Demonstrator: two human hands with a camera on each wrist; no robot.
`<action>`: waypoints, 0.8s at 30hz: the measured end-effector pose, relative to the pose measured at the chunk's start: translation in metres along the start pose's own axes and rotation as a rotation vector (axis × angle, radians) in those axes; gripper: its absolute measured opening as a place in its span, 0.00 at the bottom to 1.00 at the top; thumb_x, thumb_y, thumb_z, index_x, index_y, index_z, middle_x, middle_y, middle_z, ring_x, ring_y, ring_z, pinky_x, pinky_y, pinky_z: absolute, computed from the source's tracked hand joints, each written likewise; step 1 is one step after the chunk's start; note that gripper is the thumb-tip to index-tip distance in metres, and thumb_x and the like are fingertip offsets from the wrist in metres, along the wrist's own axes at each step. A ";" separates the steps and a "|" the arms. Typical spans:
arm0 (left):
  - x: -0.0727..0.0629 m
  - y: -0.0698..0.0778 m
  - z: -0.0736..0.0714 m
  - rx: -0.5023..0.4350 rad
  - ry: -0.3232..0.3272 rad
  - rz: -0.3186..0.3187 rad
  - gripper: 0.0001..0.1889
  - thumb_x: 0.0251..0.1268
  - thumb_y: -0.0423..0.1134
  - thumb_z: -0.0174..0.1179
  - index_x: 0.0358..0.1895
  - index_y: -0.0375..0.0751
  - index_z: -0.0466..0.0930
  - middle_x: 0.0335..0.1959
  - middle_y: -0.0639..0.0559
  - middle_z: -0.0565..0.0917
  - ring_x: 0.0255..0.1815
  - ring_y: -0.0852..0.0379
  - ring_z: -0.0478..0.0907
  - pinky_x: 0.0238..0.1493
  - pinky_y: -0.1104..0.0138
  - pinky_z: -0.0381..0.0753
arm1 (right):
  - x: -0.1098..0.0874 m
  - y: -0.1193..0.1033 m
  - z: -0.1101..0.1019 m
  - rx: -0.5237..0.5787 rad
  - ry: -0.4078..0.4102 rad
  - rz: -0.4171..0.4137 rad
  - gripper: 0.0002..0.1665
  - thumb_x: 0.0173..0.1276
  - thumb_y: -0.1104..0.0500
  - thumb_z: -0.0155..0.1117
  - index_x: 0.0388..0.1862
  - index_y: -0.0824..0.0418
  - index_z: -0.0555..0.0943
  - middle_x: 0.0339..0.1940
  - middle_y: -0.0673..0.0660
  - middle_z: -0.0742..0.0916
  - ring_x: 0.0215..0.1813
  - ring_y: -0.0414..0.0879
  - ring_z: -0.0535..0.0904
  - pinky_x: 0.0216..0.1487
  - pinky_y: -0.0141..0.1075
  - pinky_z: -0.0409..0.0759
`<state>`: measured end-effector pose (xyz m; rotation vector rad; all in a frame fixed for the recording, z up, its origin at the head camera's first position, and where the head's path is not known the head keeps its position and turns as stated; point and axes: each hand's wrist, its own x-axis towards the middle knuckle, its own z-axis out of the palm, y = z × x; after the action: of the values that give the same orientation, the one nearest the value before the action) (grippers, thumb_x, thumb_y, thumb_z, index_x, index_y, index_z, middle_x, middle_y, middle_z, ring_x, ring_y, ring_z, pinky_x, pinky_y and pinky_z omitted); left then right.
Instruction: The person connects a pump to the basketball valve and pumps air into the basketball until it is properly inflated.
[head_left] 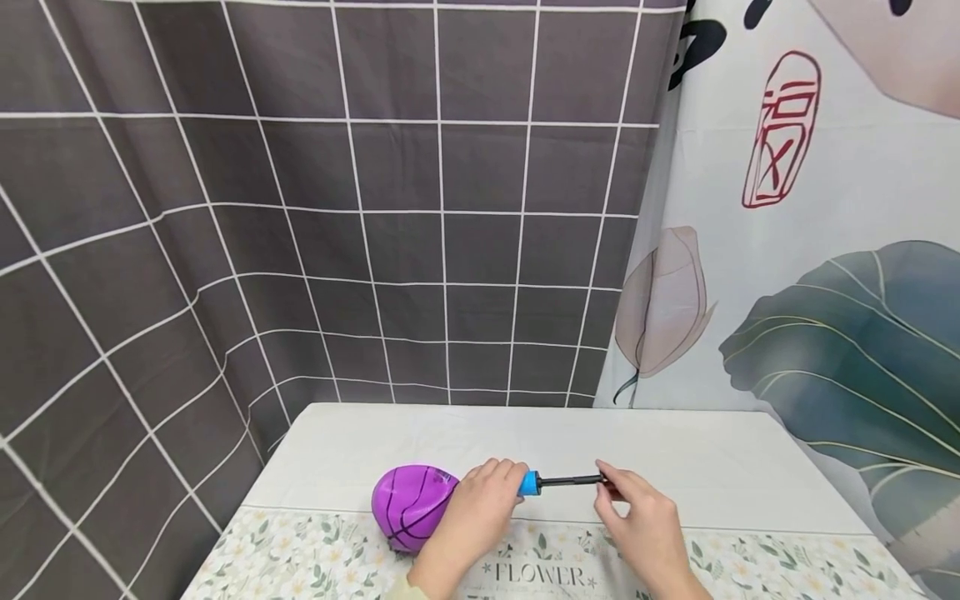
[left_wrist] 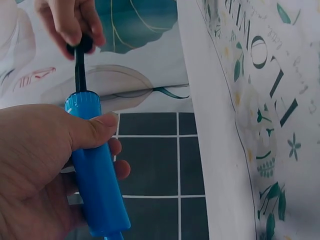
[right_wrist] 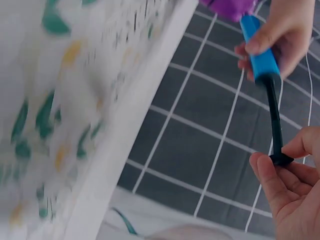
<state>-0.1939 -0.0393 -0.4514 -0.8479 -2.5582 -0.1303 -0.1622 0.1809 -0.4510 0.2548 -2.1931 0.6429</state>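
A blue hand pump [left_wrist: 97, 175] lies in the grip of my left hand [head_left: 480, 508], its fingers and thumb wrapped round the barrel. My right hand [head_left: 647, 521] pinches the black end knob [right_wrist: 281, 159] of the pump's rod. That black rod [head_left: 570, 481] stands well out of the barrel, between the two hands. At the pump's other end is a purple ball [head_left: 412, 508] with black lines, dented and not fully round. Its join with the pump is hidden behind my left hand in the head view.
The table [head_left: 675, 450] has a white back part and a floral cloth [head_left: 315, 550] with the word FLOWER at the front. Behind hangs a dark curtain [head_left: 397, 250] with white grid lines. A white curtain [head_left: 720, 358] printed with leaves hangs at the right.
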 end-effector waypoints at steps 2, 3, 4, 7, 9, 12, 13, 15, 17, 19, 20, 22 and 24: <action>0.001 -0.001 -0.001 0.000 0.001 -0.005 0.21 0.62 0.42 0.70 0.57 0.44 0.79 0.47 0.55 0.84 0.47 0.58 0.80 0.52 0.65 0.83 | 0.002 0.005 -0.007 -0.012 0.007 0.025 0.20 0.51 0.74 0.72 0.46 0.65 0.88 0.35 0.54 0.91 0.29 0.43 0.87 0.33 0.23 0.82; 0.001 -0.001 -0.001 0.000 0.000 -0.008 0.21 0.62 0.42 0.70 0.57 0.44 0.79 0.47 0.54 0.84 0.47 0.58 0.80 0.53 0.65 0.83 | 0.003 0.007 -0.010 -0.017 0.010 0.038 0.20 0.52 0.74 0.72 0.46 0.65 0.88 0.35 0.54 0.91 0.29 0.44 0.87 0.32 0.22 0.82; 0.001 -0.001 -0.002 -0.003 -0.005 -0.011 0.21 0.62 0.42 0.69 0.57 0.44 0.79 0.47 0.54 0.84 0.48 0.58 0.80 0.53 0.65 0.83 | 0.004 0.009 -0.013 -0.022 0.011 0.050 0.20 0.52 0.74 0.71 0.46 0.65 0.88 0.35 0.54 0.91 0.29 0.45 0.87 0.31 0.22 0.81; 0.001 -0.001 -0.003 -0.008 -0.013 -0.013 0.21 0.63 0.42 0.69 0.57 0.44 0.79 0.47 0.54 0.84 0.47 0.58 0.80 0.52 0.65 0.83 | 0.005 0.012 -0.018 -0.022 0.017 0.073 0.20 0.53 0.74 0.71 0.47 0.65 0.88 0.35 0.55 0.91 0.29 0.46 0.87 0.30 0.20 0.80; 0.002 -0.001 -0.004 -0.008 -0.015 -0.014 0.21 0.63 0.43 0.69 0.57 0.43 0.79 0.47 0.54 0.84 0.47 0.58 0.80 0.52 0.65 0.83 | 0.005 0.013 -0.019 -0.018 0.022 0.076 0.20 0.53 0.73 0.71 0.47 0.64 0.88 0.36 0.55 0.91 0.29 0.46 0.87 0.30 0.19 0.79; 0.002 0.000 -0.004 -0.006 -0.011 -0.024 0.20 0.64 0.43 0.68 0.57 0.42 0.79 0.46 0.54 0.84 0.47 0.58 0.80 0.52 0.65 0.83 | 0.005 0.012 -0.016 -0.011 0.031 0.055 0.21 0.53 0.74 0.71 0.47 0.65 0.88 0.36 0.55 0.91 0.29 0.46 0.87 0.32 0.19 0.80; 0.002 0.000 -0.004 -0.005 -0.007 -0.027 0.20 0.64 0.43 0.68 0.57 0.42 0.79 0.46 0.53 0.84 0.47 0.57 0.80 0.52 0.65 0.83 | 0.005 0.011 -0.014 -0.010 0.034 0.048 0.21 0.53 0.74 0.72 0.47 0.65 0.88 0.36 0.55 0.91 0.29 0.45 0.87 0.32 0.20 0.80; 0.002 0.001 -0.003 0.004 0.004 -0.027 0.20 0.64 0.43 0.69 0.56 0.42 0.79 0.45 0.53 0.84 0.46 0.57 0.81 0.51 0.65 0.84 | 0.003 0.007 -0.010 -0.007 0.034 0.033 0.21 0.52 0.74 0.72 0.47 0.65 0.88 0.36 0.55 0.91 0.29 0.45 0.87 0.33 0.21 0.81; 0.002 0.001 -0.003 0.014 0.015 -0.020 0.20 0.63 0.44 0.69 0.56 0.41 0.79 0.45 0.53 0.84 0.45 0.57 0.81 0.50 0.65 0.84 | 0.001 0.002 -0.005 -0.011 0.024 0.017 0.21 0.52 0.74 0.72 0.47 0.66 0.88 0.36 0.56 0.91 0.30 0.44 0.87 0.34 0.22 0.82; 0.002 0.002 -0.002 0.024 0.027 -0.009 0.21 0.61 0.44 0.70 0.55 0.41 0.80 0.44 0.53 0.85 0.44 0.57 0.81 0.49 0.65 0.84 | -0.001 -0.005 0.001 -0.006 0.007 0.012 0.20 0.52 0.74 0.73 0.47 0.67 0.87 0.36 0.56 0.91 0.30 0.43 0.87 0.34 0.23 0.83; 0.001 0.003 -0.001 0.030 0.029 -0.005 0.21 0.61 0.44 0.71 0.55 0.41 0.80 0.44 0.53 0.85 0.44 0.57 0.81 0.49 0.65 0.84 | -0.003 -0.008 0.004 0.001 -0.004 0.011 0.20 0.52 0.74 0.73 0.47 0.67 0.87 0.35 0.56 0.91 0.30 0.42 0.87 0.34 0.24 0.84; 0.001 0.004 -0.001 0.038 0.036 0.004 0.21 0.59 0.44 0.72 0.54 0.41 0.80 0.44 0.52 0.85 0.44 0.57 0.81 0.48 0.64 0.84 | -0.005 -0.014 0.010 0.010 -0.026 0.012 0.20 0.52 0.73 0.74 0.47 0.67 0.87 0.35 0.55 0.91 0.29 0.41 0.86 0.32 0.26 0.84; 0.001 0.006 -0.001 0.044 0.043 0.015 0.21 0.59 0.44 0.73 0.53 0.40 0.80 0.43 0.52 0.85 0.43 0.57 0.80 0.48 0.65 0.84 | -0.008 -0.020 0.016 0.033 -0.044 0.012 0.20 0.52 0.73 0.75 0.47 0.67 0.87 0.35 0.55 0.91 0.29 0.39 0.86 0.31 0.27 0.85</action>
<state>-0.1909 -0.0341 -0.4508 -0.8384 -2.5044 -0.0867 -0.1598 0.1555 -0.4580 0.2756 -2.2289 0.6872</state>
